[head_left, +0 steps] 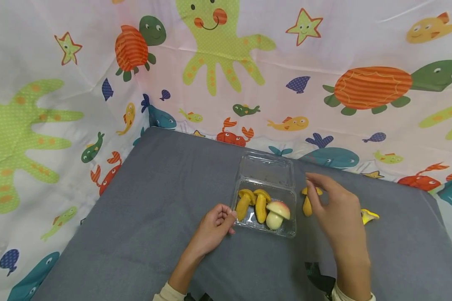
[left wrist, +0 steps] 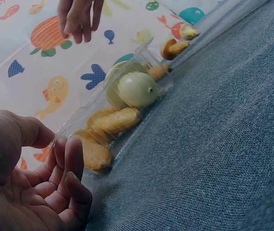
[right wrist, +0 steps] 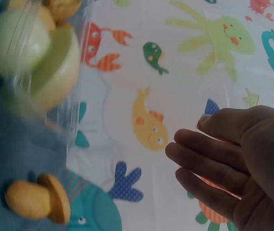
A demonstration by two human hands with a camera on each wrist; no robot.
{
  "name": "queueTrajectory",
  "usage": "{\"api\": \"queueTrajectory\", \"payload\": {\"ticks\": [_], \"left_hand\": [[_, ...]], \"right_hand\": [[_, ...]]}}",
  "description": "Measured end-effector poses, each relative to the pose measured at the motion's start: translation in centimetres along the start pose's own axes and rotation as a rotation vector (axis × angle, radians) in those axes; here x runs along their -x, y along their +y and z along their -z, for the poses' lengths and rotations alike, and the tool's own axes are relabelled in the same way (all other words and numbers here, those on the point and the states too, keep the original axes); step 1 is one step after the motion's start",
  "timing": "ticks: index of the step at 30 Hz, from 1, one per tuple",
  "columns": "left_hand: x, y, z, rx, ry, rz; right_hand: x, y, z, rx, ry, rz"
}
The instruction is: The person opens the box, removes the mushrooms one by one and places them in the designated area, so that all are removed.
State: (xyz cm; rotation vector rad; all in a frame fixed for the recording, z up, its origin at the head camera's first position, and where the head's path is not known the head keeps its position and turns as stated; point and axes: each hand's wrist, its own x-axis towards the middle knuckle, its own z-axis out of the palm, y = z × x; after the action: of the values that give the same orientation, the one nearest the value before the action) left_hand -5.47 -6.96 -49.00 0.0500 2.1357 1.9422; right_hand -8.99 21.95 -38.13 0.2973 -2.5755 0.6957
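Note:
A clear plastic clamshell box [head_left: 265, 182] lies with its lid folded back. Inside are two yellow-brown toy mushrooms [head_left: 244, 205] and a pale toy mushroom [head_left: 275, 219] with a red-tinged cap. My left hand [head_left: 214, 225] pinches the box's left rim between thumb and fingers, seen close up in the left wrist view. My right hand [head_left: 340, 213], holding nothing, hovers to the right of the box with its fingers loosely extended. Beyond its fingertips lies another yellow-brown mushroom [head_left: 307, 205], partly covered by the hand in the head view.
A bright yellow toy mushroom [head_left: 369, 216] lies right of my right hand, partly hidden by it. Grey cloth [head_left: 165, 179] covers the table. A curtain printed with sea animals [head_left: 226, 54] hangs along the back and left sides.

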Motion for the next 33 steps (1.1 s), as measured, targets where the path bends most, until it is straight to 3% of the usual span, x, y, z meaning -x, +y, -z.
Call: {"api": "queueTrajectory", "payload": {"ticks": [7, 19, 26, 33], "left_hand": [[0.0, 0.1, -0.1, 0.006, 0.003, 0.011], [0.1, 0.0, 0.0, -0.008, 0.0, 0.012], [0.0, 0.1, 0.0, -0.013, 0.002, 0.012], [0.0, 0.0, -0.1, -0.009, 0.005, 0.007]], "right_hand": [[-0.2, -1.6, -1.2, -0.047, -0.048, 0.003], [0.0, -3.2, -4.6, -0.137, -0.231, -0.044], [-0.2, -4.2, -6.0, -0.123, -0.329, -0.093], [-0.1, -4.8, -7.9, -0.096, -0.387, -0.076]]}}
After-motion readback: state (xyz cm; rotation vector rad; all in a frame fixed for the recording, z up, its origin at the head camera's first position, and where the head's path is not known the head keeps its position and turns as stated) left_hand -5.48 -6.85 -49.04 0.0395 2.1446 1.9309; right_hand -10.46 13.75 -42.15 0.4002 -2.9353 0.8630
